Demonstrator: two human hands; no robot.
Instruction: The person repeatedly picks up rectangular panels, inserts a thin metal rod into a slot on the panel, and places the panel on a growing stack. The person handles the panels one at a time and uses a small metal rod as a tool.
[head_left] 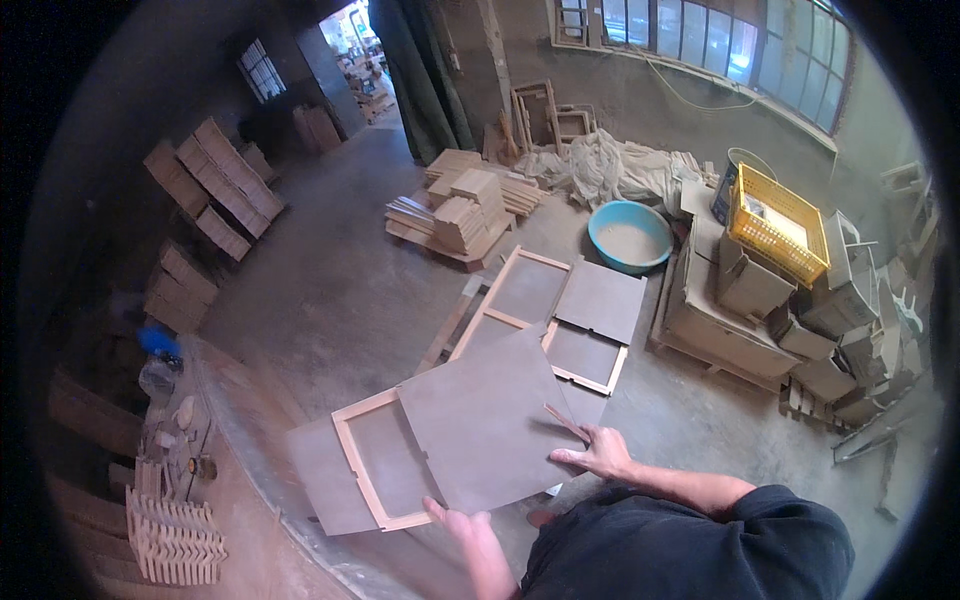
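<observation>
A large grey panel (485,425) lies tilted in front of me, over a light wooden frame (362,462) with grey board behind it. My left hand (462,522) grips the lower edge near the frame's corner, thumb on top, its other fingers mostly hidden. At the panel's right edge, my right hand (600,455) has its thumb on the upper face and grips the edge. A slim reddish-brown strip (567,423) shows by its fingertips; I cannot make out what it is. Beyond, a second wooden frame (505,318) with grey boards (600,300) lies low down.
Stacked wooden pieces (465,215) stand on a low platform ahead. A turquoise basin (630,237) sits near crumpled cloth (610,165). On the right, a yellow crate (778,225) tops cardboard boxes (730,315). At left is a worn bench edge (235,430) beside slatted wooden parts (175,540).
</observation>
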